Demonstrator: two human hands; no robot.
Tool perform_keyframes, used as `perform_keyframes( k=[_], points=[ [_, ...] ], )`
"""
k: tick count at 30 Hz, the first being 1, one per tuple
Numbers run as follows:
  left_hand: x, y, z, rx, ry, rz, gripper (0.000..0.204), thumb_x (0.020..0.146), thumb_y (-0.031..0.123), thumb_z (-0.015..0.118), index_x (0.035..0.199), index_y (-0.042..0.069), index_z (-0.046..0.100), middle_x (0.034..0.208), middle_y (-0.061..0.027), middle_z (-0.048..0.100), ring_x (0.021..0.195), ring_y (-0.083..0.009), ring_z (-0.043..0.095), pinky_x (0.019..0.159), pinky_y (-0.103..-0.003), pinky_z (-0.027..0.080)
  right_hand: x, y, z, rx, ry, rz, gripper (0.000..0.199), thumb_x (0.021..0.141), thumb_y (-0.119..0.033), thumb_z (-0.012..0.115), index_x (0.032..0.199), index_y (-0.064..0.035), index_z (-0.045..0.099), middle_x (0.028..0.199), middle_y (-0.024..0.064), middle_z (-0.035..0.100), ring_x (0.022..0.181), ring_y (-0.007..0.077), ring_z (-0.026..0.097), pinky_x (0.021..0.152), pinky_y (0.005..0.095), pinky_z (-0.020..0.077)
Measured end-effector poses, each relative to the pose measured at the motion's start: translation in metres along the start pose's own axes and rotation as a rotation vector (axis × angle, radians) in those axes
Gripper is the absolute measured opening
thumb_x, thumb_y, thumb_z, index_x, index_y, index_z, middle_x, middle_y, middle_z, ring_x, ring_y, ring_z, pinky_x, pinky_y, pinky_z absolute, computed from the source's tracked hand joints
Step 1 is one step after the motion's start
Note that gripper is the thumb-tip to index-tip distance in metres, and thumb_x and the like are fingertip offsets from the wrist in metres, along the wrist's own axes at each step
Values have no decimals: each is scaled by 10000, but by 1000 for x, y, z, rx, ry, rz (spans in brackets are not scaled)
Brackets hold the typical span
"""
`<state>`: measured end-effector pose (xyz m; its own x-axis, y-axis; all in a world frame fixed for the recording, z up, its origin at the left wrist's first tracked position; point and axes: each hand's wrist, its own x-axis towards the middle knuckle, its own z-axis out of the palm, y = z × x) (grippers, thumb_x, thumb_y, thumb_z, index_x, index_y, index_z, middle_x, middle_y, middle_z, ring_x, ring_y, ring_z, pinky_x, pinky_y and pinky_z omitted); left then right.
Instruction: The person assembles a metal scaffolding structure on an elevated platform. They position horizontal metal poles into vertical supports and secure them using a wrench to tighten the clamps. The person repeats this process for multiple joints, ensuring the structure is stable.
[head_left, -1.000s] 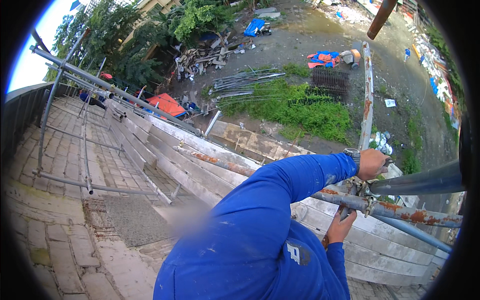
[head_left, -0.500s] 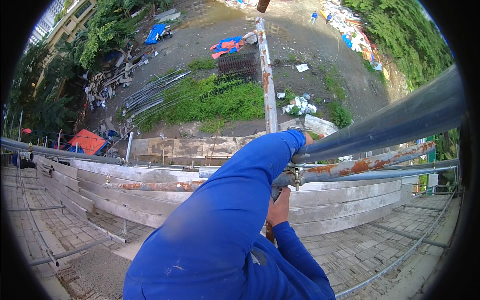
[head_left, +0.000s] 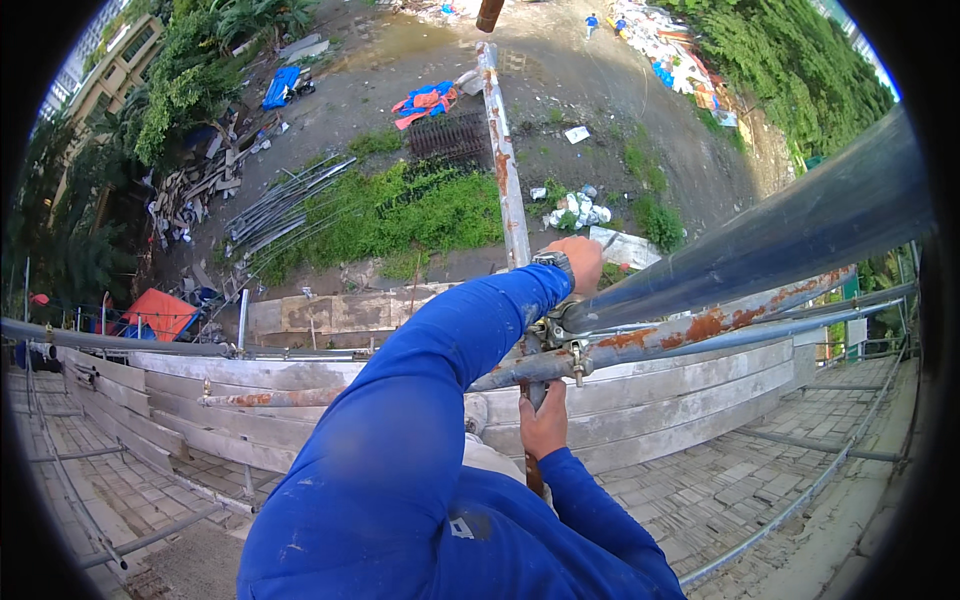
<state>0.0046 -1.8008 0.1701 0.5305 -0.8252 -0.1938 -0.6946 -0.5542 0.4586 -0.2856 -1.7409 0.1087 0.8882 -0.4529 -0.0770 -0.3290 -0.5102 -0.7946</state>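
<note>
Rusty clamp [head_left: 560,345] under left hand [head_left: 580,262]; right hand [head_left: 543,420] keeps a closed grip on the upright pipe [head_left: 534,440].

A small white rectangular sign [head_left: 855,331] hangs at the right railing.

Left hand [head_left: 578,262] at frame centre half hidden behind rusty scaffold pipe [head_left: 700,328], its grip unclear, right hand [head_left: 543,420] below closed on a tool handle mostly hidden, blurred patch on blue sleeve [head_left: 400,440], dark pipe [head_left: 800,240] cut off upper right.
</note>
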Motion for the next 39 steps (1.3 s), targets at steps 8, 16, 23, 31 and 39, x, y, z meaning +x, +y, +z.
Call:
perform_keyframes(
  k=[8, 16, 23, 31, 39],
  points=[
    [-14, 0, -25, -9, 127, 80, 291, 1015, 303, 522, 1087, 75, 689, 973, -212, 734, 944, -415, 710, 819, -529, 552, -3, 4, 0, -16, -12, 34, 547, 854, -132, 688, 1302, 49, 429, 1246, 297, 506, 1168, 509, 521, 995, 524, 435],
    [-151, -62, 1, -903, 622, 43, 229, 1043, 212, 614, 1020, -10, 666, 881, -70, 712, 809, -123, 689, 722, -295, 554, -4, 1, 0, -13, 8, 3, 557, 856, -148, 701, 1306, 30, 426, 1233, 298, 508, 1178, 511, 517, 982, 536, 440],
    [-190, -53, 31, -1303, 652, 104, 247, 1074, 244, 558, 1108, 5, 608, 1158, -157, 682, 984, -229, 712, 882, -384, 593, -2, -10, -8, -2, 15, 18, 559, 864, -163, 697, 1320, 15, 428, 1267, 287, 515, 1185, 509, 528, 982, 531, 456],
    [-190, -58, 25, -1340, 489, 102, 302, 1078, 291, 544, 1145, 2, 594, 1212, -188, 680, 1052, -260, 706, 945, -415, 574, -4, -5, -9, -4, 17, 30, 535, 870, -182, 695, 1302, 1, 437, 1260, 277, 523, 1147, 510, 547, 959, 542, 471],
    [-192, -35, 6, -1163, 483, 86, 275, 1057, 257, 582, 1060, -15, 624, 1119, -170, 713, 986, -216, 711, 915, -368, 561, -4, -10, -17, 29, -6, 71, 532, 858, -171, 693, 1286, 14, 438, 1242, 294, 533, 1144, 511, 550, 951, 542, 471]
  ],
)
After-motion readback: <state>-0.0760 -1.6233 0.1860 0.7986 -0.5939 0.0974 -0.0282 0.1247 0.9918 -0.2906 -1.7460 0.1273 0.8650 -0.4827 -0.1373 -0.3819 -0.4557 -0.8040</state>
